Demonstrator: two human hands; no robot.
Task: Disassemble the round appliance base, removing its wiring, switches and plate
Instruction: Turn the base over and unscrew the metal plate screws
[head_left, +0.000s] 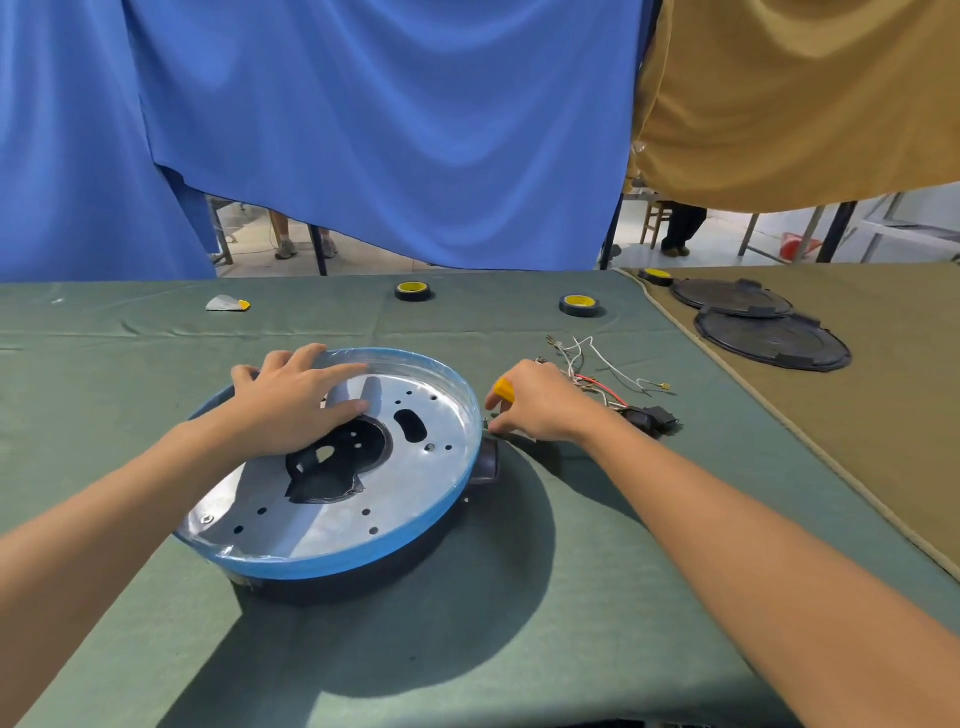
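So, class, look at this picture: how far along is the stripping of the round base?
Done: the wiring and black switches lie out on the cloth. In hand: the left hand presses flat on the metal plate; the right hand grips a yellow handle beside the blue rim. Left: the plate sits in the base, not yet lifted out.

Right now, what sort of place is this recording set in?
Probably a makeshift disassembly workstation in a shared workshop: a cloth-covered table, a hanging blue curtain as partition, plus tape rolls, pulled wiring and black round covers.
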